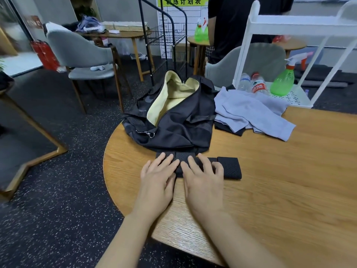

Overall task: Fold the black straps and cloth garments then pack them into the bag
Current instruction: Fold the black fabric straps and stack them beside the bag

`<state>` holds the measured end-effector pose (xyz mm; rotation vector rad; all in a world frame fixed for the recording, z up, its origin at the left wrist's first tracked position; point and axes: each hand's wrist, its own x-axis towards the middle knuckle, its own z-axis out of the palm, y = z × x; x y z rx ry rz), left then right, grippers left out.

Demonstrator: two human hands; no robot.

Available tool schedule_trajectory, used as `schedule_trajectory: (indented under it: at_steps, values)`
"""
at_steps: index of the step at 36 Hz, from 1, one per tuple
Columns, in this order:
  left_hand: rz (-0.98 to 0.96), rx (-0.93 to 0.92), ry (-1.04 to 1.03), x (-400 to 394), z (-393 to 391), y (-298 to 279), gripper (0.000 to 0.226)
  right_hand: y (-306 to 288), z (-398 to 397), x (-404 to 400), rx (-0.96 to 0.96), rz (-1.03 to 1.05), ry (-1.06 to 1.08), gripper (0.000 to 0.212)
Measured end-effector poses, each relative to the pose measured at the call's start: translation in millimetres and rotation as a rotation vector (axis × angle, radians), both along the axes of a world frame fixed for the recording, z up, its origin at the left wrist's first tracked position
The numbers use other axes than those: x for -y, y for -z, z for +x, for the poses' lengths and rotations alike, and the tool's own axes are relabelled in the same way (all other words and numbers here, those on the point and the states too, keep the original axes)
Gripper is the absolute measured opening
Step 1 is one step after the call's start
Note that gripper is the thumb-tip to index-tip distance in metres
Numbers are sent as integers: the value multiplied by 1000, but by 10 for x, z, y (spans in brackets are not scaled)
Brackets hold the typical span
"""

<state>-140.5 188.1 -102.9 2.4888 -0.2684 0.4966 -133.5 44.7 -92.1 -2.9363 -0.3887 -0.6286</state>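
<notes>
I read green-backed Chinese characters on the poster (182, 0) at twelve o'clock, heading a white chart; I cannot read the finer print. The nearer of two water bottles (258, 85) at two o'clock carries a red label with white characters too blurred to make out. I count three green spray bottles: one (283, 82) on the white rack (251, 39) beside the water bottles, and a pair (201, 31) on a small round table further back.

On the wooden table (270, 180) I see one black bag (173, 122) at twelve o'clock, unzipped, its pale yellow lining showing, a metal clip hanging at its near end. Just to its right, at one o'clock, lies a heap of lavender cloth (251, 113) with something black under it.

One black strap (229, 167), perforated, lies flat just in front of the bag, touching its edge. My left hand (157, 176) and right hand (202, 178) press down on it side by side, fingers straight and spread, gripping nothing. The strap's right end is doubled over into a thicker block.
</notes>
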Motion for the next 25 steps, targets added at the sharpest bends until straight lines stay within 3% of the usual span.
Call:
schedule_trajectory:
  at_steps: [5,13,25]
  values:
    - [1,-24,24,2,-28,-52,45,11,9,-15,8,-8,-9,31]
    - [131,59,73,124,-128,-241,60,-145,-93,174,41,70,-34,44]
    - [121,70,309,1451,-102,-278,45,-192,-402,1475,112,120,219,41]
